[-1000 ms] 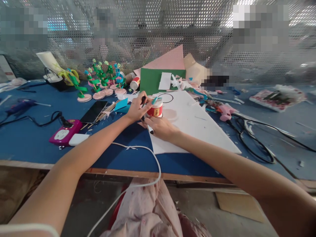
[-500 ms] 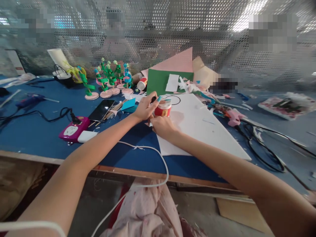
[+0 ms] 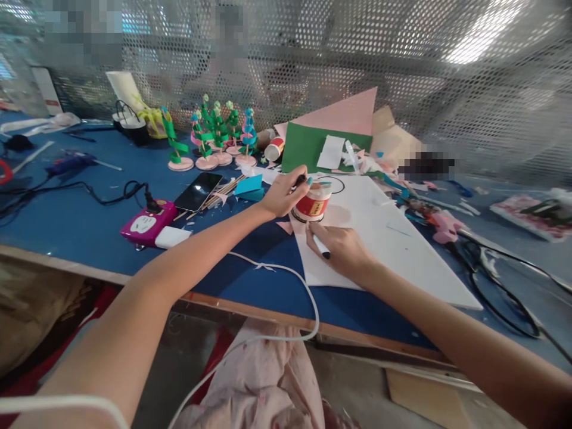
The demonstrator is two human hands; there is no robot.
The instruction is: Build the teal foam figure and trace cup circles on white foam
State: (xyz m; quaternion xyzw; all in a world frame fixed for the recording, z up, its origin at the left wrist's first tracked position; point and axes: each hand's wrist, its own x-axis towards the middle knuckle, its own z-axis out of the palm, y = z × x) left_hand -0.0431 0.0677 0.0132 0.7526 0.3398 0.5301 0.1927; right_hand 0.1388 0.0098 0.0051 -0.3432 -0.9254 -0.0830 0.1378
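A red and white paper cup [image 3: 318,205] with a gold label stands on a white sheet [image 3: 379,250], near its left edge. My left hand [image 3: 286,195] is closed at the cup's left side and top, fingertips at the rim. A short black piece, like a marker cap [image 3: 300,180], sticks out between its fingers. In my right hand [image 3: 342,247] is a white marker [image 3: 320,245] with a black end, its front at the foot of the cup. A dark curved line shows along the cup's base. Behind the cup, a black circle [image 3: 342,186] is drawn on the sheet.
Green paper spirals on pink discs [image 3: 207,162] stand at the back left. Nearer are a phone [image 3: 199,192], thin sticks and a purple power adapter [image 3: 149,223]. A green board [image 3: 301,146] rises behind the sheet. Scissors [image 3: 447,229] and black cables lie right.
My right hand has drawn back a little from the cup, bringing the white marker into clear sight. My left hand stays at the cup. The whole view has shifted slightly.
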